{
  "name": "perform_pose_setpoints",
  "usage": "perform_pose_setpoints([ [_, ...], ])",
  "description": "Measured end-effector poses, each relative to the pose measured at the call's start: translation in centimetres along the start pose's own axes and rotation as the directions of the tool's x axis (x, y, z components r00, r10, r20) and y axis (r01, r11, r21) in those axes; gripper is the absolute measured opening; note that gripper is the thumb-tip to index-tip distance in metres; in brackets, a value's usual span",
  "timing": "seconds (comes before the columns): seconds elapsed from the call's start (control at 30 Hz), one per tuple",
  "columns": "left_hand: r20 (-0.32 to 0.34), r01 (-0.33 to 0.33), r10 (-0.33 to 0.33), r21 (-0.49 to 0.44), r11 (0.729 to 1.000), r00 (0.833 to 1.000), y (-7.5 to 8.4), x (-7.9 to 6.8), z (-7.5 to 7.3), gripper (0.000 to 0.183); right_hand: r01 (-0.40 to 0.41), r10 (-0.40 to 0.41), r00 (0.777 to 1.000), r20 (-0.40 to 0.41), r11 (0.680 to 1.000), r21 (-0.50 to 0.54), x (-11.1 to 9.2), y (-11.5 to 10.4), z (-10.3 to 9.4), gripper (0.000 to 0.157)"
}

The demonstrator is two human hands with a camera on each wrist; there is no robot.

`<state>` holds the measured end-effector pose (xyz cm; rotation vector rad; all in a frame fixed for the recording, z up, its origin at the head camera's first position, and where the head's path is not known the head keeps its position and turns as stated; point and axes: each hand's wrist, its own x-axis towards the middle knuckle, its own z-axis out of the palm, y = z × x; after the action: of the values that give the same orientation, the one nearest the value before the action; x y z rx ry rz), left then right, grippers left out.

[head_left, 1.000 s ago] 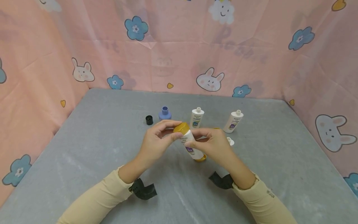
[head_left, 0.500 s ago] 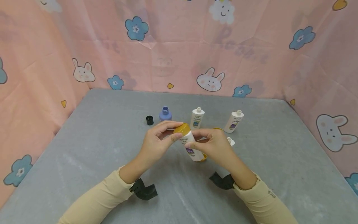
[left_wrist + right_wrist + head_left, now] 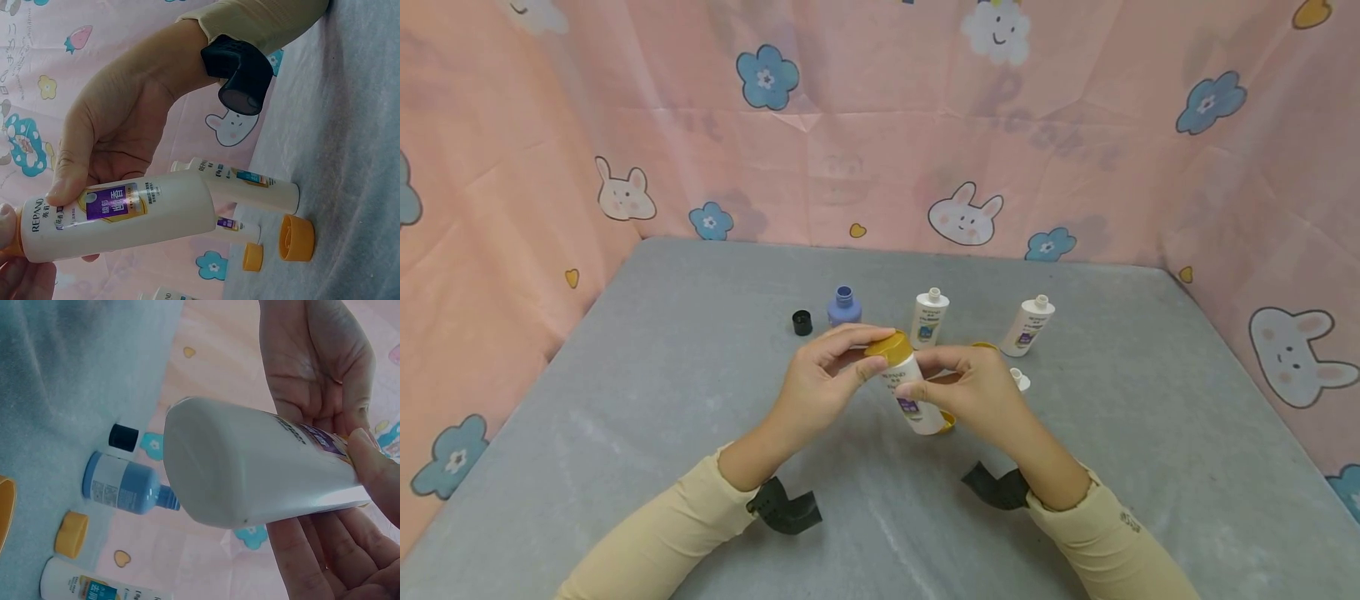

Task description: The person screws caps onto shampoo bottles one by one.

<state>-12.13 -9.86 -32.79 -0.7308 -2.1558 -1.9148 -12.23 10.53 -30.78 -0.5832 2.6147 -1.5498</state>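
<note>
Above the table, a white shampoo bottle (image 3: pixel 916 408) with a purple label is held tilted between both hands. Its yellow cap (image 3: pixel 889 348) sits on the top end, and my left hand (image 3: pixel 820 375) pinches that cap between thumb and fingers. My right hand (image 3: pixel 976 385) grips the bottle's body just below the cap, thumb on the label side (image 3: pixel 115 203). Its white base (image 3: pixel 203 465) faces the camera in the right wrist view. Behind the bottle's lower end, a loose yellow cap (image 3: pixel 950 422) lies on the table.
A capless blue bottle (image 3: pixel 845 307) stands at the back beside a black cap (image 3: pixel 802 322). Capless white bottles stand at back centre (image 3: pixel 929 321), back right (image 3: pixel 1028 329) and behind my right hand (image 3: pixel 1019 380). Another yellow cap (image 3: pixel 984 344) peeks out there. Pink printed cloth (image 3: pixel 850 150) walls the table.
The held bottle has become slightly more upright, its lower end shifting a little left and covering more of the loose yellow cap. Both hands keep their hold nearly in place.
</note>
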Motion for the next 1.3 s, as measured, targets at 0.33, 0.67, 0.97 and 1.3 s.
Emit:
perform_pose_setpoints([
  [0.33,0.029,0.015,-0.015,-0.004,1.000,0.999,0.06,-0.07,-0.11,0.030,0.018,-0.018,1.000,0.012,1.000,-0.013,-0.03,0.06,-0.22,0.025],
  [0.67,0.048,0.013,-0.013,0.001,1.000,0.999,0.22,-0.05,-0.16,0.028,0.001,0.000,1.000,0.031,1.000,-0.015,-0.02,0.07,-0.40,0.026],
  [0.97,0.076,0.017,-0.017,-0.006,1.000,0.997,0.32,0.06,-0.30,0.030,0.000,0.000,0.998,0.061,1.000,-0.007,-0.01,-0.17,-0.60,0.025],
  [1.3,0.112,0.036,-0.034,-0.010,0.999,0.993,0.43,0.09,-0.51,0.029,-0.003,0.001,0.996,0.091,1.000,0.028,0.00,-0.15,-0.76,0.027],
])
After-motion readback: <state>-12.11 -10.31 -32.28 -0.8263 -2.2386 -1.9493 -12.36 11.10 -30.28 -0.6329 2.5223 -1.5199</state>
